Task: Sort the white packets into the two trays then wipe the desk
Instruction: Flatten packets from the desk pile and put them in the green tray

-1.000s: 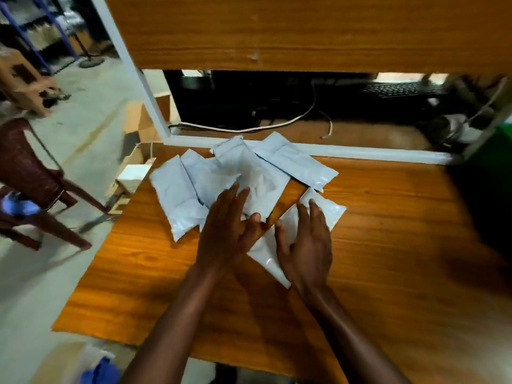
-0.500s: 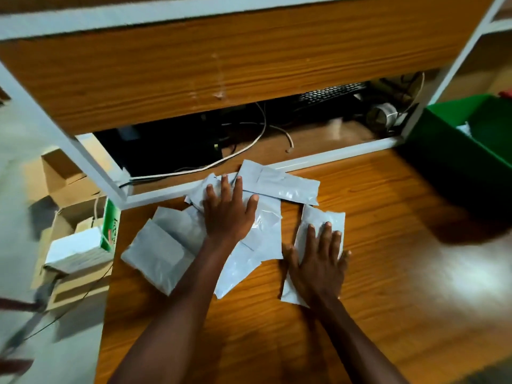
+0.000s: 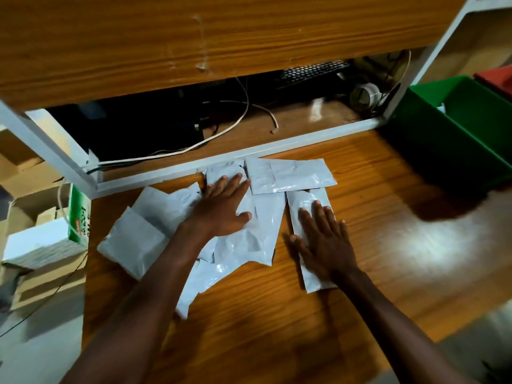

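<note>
Several white packets lie overlapping on the wooden desk (image 3: 277, 322), most in a loose pile (image 3: 249, 234) at the centre left. My left hand (image 3: 221, 206) rests flat on that pile with its fingers spread. One separate packet (image 3: 304, 202) lies lengthwise to the right, and my right hand (image 3: 325, 239) presses flat on it, palm down. Another packet (image 3: 291, 176) lies crosswise at the back by the white frame. A green tray (image 3: 432, 145) stands at the far right, with a red tray (image 3: 496, 76) behind it.
A white metal frame (image 3: 235, 162) borders the desk's back edge, with a wooden panel (image 3: 194, 37) overhead. Behind the frame are cables (image 3: 210, 138), a keyboard (image 3: 313, 70) and a tape roll (image 3: 364, 94). Cardboard boxes (image 3: 41, 245) sit off the desk's left edge.
The view has swung right and closer, bringing the green and red trays into sight. Both hands stay flat on the packets; the right hand's packet now lies straight and apart from the pile.
</note>
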